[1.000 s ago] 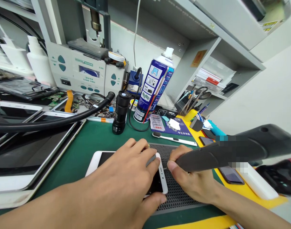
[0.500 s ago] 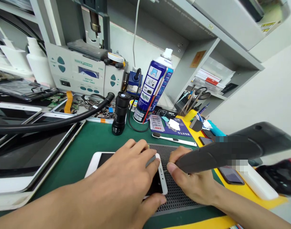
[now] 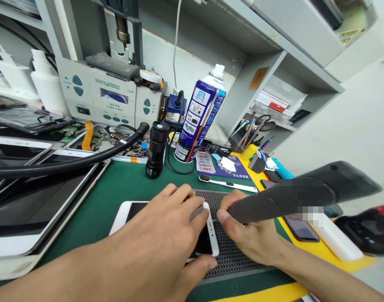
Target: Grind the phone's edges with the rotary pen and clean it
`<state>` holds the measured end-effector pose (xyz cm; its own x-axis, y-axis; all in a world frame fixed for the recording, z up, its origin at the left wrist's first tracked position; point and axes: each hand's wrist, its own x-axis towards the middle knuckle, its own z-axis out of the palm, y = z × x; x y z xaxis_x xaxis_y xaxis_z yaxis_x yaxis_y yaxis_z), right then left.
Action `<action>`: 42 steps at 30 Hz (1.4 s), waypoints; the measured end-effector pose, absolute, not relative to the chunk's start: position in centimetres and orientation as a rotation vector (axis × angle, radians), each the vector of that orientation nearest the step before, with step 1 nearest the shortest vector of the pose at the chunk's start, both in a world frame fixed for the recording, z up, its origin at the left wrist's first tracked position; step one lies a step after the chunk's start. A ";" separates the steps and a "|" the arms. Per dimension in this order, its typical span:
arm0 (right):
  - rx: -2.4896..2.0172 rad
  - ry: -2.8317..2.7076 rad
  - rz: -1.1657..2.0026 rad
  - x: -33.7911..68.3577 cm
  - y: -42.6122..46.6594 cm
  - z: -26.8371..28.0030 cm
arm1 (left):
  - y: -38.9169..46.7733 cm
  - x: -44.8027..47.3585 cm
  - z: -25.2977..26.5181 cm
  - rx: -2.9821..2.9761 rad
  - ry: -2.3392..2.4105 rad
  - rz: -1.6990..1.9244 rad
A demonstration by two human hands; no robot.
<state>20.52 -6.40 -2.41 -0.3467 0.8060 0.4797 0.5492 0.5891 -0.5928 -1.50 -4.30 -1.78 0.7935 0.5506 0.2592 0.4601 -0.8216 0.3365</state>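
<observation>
A white smartphone (image 3: 119, 217) with a dark screen lies at the left part of the perforated mat. Across it is my left hand (image 3: 167, 226), gripping its sides with thumb and fingers and covering most of the screen. Between those fingers sticks out a thin flat grey piece (image 3: 196, 212), whose kind I cannot make out. My right hand (image 3: 251, 235) is wrapped round a thick dark screwdriver (image 3: 289, 199), held slanting up to the right. Its tip end points at the phone's port edge; the fingers hide whether it touches.
The dark perforated mat (image 3: 232, 256) lies on a green work surface (image 3: 129, 180). Behind the hands stand a black flashlight (image 3: 156, 149), a blue spray can (image 3: 200, 119) and a toothbrush (image 3: 229, 183). Tablets (image 3: 44, 201) and a black hose (image 3: 85, 161) occupy the left. Phones (image 3: 300, 228) lie right.
The whole view has shifted slightly left. Both hands keep the same hold, and the screwdriver and phone stay in nearly the same places relative to each other.
</observation>
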 end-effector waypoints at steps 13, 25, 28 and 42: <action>-1.007 -2.031 0.420 19.7 -6.3 -1.7 | -4.2 -1.4 -1.4 2.718 0.768 0.454; -1.015 -1.984 0.472 19.7 -6.5 -1.6 | -4.3 -1.4 -1.2 2.684 0.805 0.436; -1.025 -1.985 0.484 19.7 -6.4 -1.6 | -4.3 -1.3 -0.9 2.686 0.814 0.381; -1.035 -1.969 0.571 19.2 -6.4 -1.0 | -4.1 -1.1 -0.8 2.765 0.809 0.381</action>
<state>19.25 -6.35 -1.00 -0.3263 0.8288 0.4546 0.4567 0.5593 -0.6918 -1.05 -4.11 -0.79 0.8133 0.5530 0.1809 0.4918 -0.8195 0.2941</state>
